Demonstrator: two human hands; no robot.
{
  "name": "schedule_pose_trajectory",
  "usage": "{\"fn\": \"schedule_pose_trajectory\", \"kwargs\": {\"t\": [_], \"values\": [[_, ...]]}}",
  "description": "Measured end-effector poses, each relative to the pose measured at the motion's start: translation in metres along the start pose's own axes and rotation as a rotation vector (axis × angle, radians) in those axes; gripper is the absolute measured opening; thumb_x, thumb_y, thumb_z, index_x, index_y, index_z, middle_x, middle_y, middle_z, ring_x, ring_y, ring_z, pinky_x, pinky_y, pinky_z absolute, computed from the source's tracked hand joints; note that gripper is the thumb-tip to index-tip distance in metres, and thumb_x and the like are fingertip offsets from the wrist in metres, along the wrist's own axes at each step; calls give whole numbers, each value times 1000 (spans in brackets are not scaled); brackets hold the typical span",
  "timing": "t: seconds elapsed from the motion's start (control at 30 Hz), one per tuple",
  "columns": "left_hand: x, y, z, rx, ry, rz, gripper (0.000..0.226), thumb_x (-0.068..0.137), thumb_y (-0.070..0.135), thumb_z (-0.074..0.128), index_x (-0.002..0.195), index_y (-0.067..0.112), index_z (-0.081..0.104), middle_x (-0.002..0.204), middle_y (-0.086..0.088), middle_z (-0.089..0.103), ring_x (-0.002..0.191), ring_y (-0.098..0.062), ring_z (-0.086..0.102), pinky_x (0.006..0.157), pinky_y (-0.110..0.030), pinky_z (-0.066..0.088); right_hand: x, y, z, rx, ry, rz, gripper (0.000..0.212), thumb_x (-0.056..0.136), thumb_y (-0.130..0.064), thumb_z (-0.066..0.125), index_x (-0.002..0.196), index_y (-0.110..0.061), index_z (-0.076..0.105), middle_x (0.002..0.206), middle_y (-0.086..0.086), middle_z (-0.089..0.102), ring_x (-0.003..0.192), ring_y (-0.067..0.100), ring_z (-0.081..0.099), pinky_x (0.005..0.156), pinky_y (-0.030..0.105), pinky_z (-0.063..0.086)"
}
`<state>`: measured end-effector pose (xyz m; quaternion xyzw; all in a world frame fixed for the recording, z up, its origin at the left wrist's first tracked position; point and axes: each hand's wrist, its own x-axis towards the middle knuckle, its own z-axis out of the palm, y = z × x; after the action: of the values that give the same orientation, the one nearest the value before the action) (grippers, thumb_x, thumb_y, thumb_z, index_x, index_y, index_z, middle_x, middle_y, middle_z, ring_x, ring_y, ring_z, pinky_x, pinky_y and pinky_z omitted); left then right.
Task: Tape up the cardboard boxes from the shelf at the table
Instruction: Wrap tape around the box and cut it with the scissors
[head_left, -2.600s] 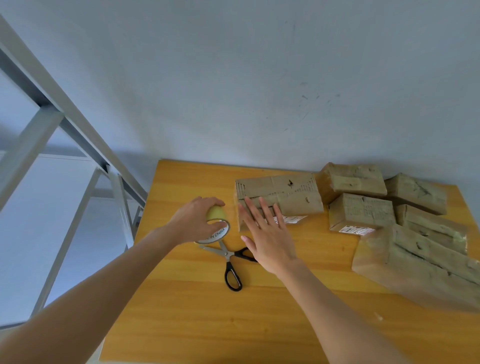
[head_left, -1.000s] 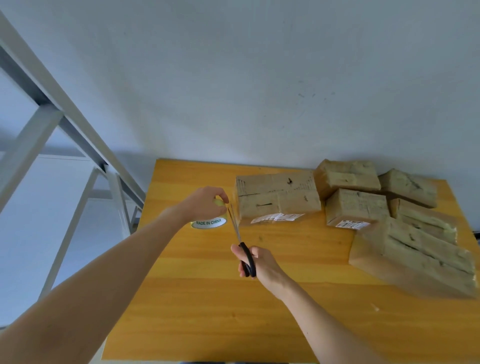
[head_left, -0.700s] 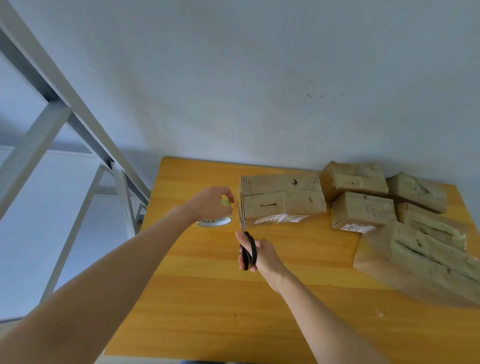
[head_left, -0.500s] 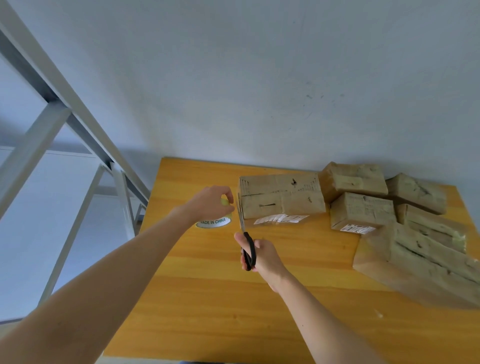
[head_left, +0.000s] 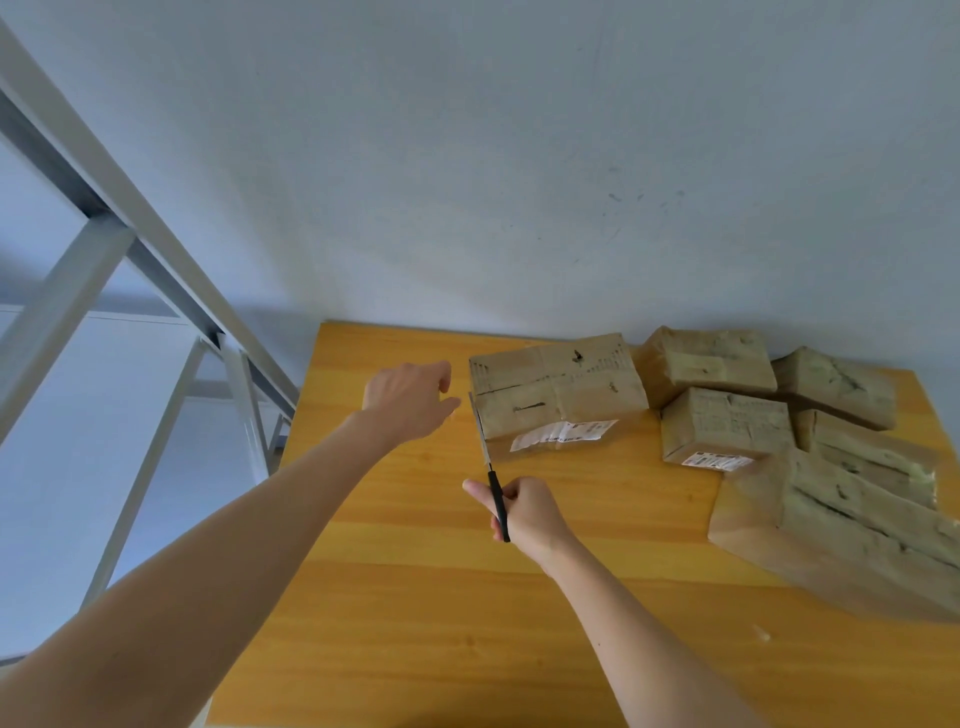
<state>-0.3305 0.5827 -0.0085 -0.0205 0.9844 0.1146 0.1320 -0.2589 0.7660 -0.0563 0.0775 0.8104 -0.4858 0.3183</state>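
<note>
Though edge-on, scissors (head_left: 497, 500) in right hand (head_left: 525, 512), handles half-hidden.

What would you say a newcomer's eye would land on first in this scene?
Probably the right hand gripping black-handled scissors at mid-table, blades reaching toward the left edge of a cardboard box. The left hand hovers just left of that box, and a cluster of more boxes crowds the right side of the yellow table.
</note>
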Motion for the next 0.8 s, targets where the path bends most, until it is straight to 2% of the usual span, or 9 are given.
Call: {"fn": "schedule_pose_trajectory", "kwargs": {"t": [0.1, 0.17, 0.27, 0.33, 0.4, 0.47, 0.6, 0.67, 0.8], "values": [[2, 9, 3, -11, 34, -37, 51, 86, 70, 46, 106, 24, 52, 87, 3, 59, 86, -22, 56, 61, -29, 35, 2, 22, -2, -61, -34, 124, 59, 86, -50, 68, 51, -11, 44, 45, 3, 45, 38, 13, 46, 52, 18, 44], [4, 15, 2, 18, 50, -38, 54, 83, 73, 47, 105, 24, 51, 87, 4, 58, 87, -22, 55, 64, -30, 34, 0, 44, -4, -130, -48, 183, 60, 86, -49, 70, 52, -13, 35, 42, -1, 36, 36, 15, 37, 47, 24, 36], [4, 18, 5, -17, 80, -21, 39, 95, 57, 43, 109, 21, 52, 92, 0, 64, 89, -25, 57, 67, -30, 34, -1, 68, -2, -280, 6, 200, 52, 88, -45, 69, 61, -15, 36, 47, -6, 37, 41, 12, 34, 47, 25, 29], [2, 16, 6, -120, 67, -44, 28, 99, 37, 38, 112, 19, 55, 98, -6, 67, 89, -28, 58, 66, -31, 37, 0, 70, 1, -398, 65, 167, 37, 91, -42, 66, 80, -13, 46, 64, -4, 52, 53, 13, 48, 46, 25, 36], [-1, 11, 6, -236, 8, -85, 24, 95, 26, 38, 112, 20, 54, 90, -4, 66, 82, -28, 58, 59, -30, 38, 1, 68, 3, -544, 121, 133, 26, 95, -37, 61, 94, -12, 51, 82, -1, 63, 68, 18, 59, 50, 29, 42], [-5, 6, 5, -309, -43, -128, 22, 90, 21, 43, 109, 24, 53, 76, 1, 58, 71, -24, 54, 52, -28, 33, 1, 64, 2, -659, 145, 98, 20, 97, -32, 57, 99, -13, 54, 93, 3, 67, 79, 22, 62, 52, 28, 39], [-12, -4, 9, -434, -65, -172, 22, 86, 17, 47, 104, 27, 53, 64, -1, 54, 52, -20, 45, 48, -25, 32, -2, 66, -2, -845, 152, 10, 12, 98, -27, 56, 96, -16, 51, 102, 4, 67, 76, 21, 54, 49, 25, 32], [-15, -8, 12, -502, -74, -171, 22, 86, 16, 46, 103, 26, 55, 65, -3, 53, 52, -20, 43, 49, -27, 33, -2, 70, -2, -929, 148, -50, 6, 99, -19, 56, 102, -14, 55, 109, 4, 65, 86, 21, 61, 58, 25, 35], [-25, -9, 9, -577, -80, -150, 22, 87, 14, 46, 101, 27, 56, 64, -3, 49, 55, -20, 41, 52, -29, 33, 0, 76, -2, -1009, 168, -135, 18, 100, -13, 52, 117, -9, 58, 118, 6, 62, 98, 21, 65, 65, 24, 40]]}}
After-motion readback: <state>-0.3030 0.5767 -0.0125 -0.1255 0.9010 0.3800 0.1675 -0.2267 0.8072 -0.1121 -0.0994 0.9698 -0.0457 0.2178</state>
